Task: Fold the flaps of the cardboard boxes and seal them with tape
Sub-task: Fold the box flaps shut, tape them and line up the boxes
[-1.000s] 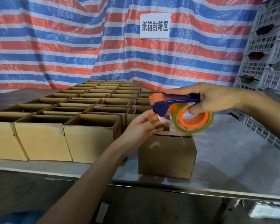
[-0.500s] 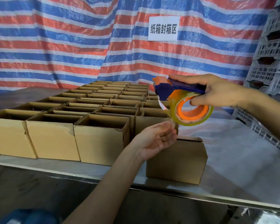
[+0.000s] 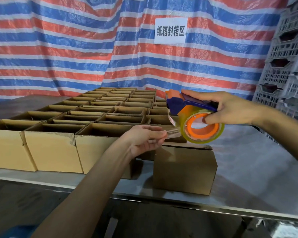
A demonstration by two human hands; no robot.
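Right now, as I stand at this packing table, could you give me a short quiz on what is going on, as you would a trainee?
1. True or false: the right hand grips the tape dispenser in the air.
2. What does the left hand pinch? A: the loose tape end. B: a box flap. C: the white sign.
3. Fill the gap: the boxes in the rows left of the closed box have tops that are ____.

Key: 1 true; 2 A; 3 open.
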